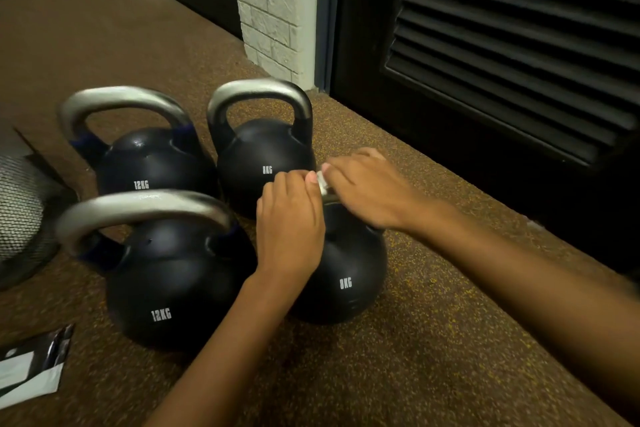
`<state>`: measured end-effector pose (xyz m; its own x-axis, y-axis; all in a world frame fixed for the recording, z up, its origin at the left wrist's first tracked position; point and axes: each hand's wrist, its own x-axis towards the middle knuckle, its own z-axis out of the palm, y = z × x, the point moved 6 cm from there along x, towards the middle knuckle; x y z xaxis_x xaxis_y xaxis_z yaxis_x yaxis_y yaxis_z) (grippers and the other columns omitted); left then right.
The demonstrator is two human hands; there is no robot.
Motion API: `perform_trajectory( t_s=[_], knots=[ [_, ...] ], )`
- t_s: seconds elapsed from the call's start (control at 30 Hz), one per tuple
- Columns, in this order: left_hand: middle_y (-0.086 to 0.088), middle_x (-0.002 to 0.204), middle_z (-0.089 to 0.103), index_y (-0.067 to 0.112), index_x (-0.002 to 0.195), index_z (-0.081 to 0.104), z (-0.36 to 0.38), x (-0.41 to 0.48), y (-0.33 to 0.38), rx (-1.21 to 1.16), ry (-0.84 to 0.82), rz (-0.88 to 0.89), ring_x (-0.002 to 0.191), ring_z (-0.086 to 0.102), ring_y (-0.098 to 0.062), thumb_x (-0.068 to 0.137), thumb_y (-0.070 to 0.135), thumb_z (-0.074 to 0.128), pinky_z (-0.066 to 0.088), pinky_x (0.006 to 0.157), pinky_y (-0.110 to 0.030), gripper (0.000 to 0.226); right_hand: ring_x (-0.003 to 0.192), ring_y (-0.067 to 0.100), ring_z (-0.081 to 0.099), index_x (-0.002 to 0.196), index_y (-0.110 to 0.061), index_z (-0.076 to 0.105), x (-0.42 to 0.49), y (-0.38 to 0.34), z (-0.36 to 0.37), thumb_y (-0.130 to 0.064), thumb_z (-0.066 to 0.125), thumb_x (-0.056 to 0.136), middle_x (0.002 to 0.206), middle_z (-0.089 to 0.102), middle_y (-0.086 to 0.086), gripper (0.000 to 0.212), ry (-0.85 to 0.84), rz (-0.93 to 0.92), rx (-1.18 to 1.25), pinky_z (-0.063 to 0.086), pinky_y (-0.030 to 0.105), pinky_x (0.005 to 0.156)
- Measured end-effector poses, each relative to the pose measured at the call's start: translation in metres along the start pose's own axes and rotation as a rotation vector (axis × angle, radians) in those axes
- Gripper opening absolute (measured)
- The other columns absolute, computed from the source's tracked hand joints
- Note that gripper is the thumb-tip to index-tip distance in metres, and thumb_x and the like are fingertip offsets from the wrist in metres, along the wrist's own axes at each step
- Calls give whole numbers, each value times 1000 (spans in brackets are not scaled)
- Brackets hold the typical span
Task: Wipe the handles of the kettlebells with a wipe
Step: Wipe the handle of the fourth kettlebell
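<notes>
Small white folded wipe (322, 183) pinched between left hand (290, 222) and right hand (363, 184), both curled atop steel handle (329, 199) of near-right black round 8KG kettlebell (346, 271) on speckled brown floor (433, 340), likely spreading wipe for rubbing

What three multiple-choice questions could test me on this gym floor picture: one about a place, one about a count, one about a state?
1. Where is the black-and-white packet?
A) on the floor, near left
B) on a kettlebell
C) in a hand

2. How many kettlebells are there?
A) two
B) three
C) four

3. What holds the white wipe?
A) nothing
B) both hands
C) one hand only

Answers:
1 A: it lies flat on the floor at the near-left corner.
2 C: two are marked 12KG and two 8KG.
3 B: the left hand and right hand pinch it over the handle of the near 8KG kettlebell.
</notes>
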<state>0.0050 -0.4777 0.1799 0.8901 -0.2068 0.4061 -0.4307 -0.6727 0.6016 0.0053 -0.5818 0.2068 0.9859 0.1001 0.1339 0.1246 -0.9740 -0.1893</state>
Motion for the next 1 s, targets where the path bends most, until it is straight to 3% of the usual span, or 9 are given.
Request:
perform_trajectory(
  t_s=[0.13, 0.33, 0.43, 0.6, 0.73, 0.8, 0.87, 1.0],
  knots=[
    [-11, 91, 58, 9, 98, 57, -1, 0, 0, -5, -11, -14, 82, 52, -29, 95, 37, 16, 42, 76, -45, 50, 101, 13, 49, 110, -21, 55, -30, 13, 6, -30, 22, 100, 103, 58, -4, 36, 302, -21, 119, 16, 24, 106],
    [-9, 89, 57, 9, 98, 57, -1, -1, 1, 2, -5, -25, 80, 51, -25, 95, 35, 16, 41, 74, -41, 49, 106, 10, 47, 113, -21, 52, -49, 34, 19, -28, 21, 100, 107, 54, -7, 35, 502, 147, 334, 22, 32, 110],
    [-10, 89, 57, 9, 98, 57, 0, -1, 1, 3, 1, -24, 80, 51, -26, 95, 35, 17, 41, 74, -40, 49, 105, 12, 47, 112, -19, 53, -46, 23, 17, -27, 23, 100, 106, 53, -5, 33, 526, 150, 279, 22, 32, 110],
    [-11, 90, 57, 8, 98, 56, -1, -1, 1, -8, -6, -5, 80, 50, -26, 95, 36, 16, 41, 75, -42, 49, 118, 15, 42, 127, -12, 49, -48, 16, 22, -27, 29, 99, 123, 53, 5, 38, 492, 27, 222, 22, 25, 110],
    [-11, 89, 56, 8, 98, 57, 0, 1, 1, -8, -1, -4, 79, 50, -27, 95, 36, 16, 42, 75, -43, 50, 125, 9, 38, 134, -16, 43, -59, 41, 32, -33, 24, 99, 132, 47, -1, 43, 514, 152, 401, 31, 31, 107],
    [-11, 88, 56, 8, 97, 57, 0, 0, 1, -7, 2, -8, 79, 50, -27, 95, 35, 17, 42, 74, -43, 49, 127, 1, 34, 136, -18, 41, -65, 47, 35, -30, 26, 100, 135, 46, -4, 40, 542, 203, 424, 26, 33, 112],
    [-12, 88, 56, 8, 96, 57, 0, 0, 0, -7, 8, -10, 78, 50, -27, 96, 34, 18, 42, 73, -43, 48, 129, -6, 29, 135, -23, 37, -67, 40, 32, -23, 32, 100, 137, 47, -3, 36, 586, 200, 415, 14, 26, 117],
    [-11, 89, 56, 8, 96, 56, 2, 1, 0, -15, 2, -1, 80, 50, -27, 95, 36, 17, 41, 75, -43, 48, 137, 10, 29, 132, -18, 39, -58, 10, 26, -11, 40, 97, 137, 48, 3, 36, 597, 41, 315, 9, 29, 118]
  ],
)
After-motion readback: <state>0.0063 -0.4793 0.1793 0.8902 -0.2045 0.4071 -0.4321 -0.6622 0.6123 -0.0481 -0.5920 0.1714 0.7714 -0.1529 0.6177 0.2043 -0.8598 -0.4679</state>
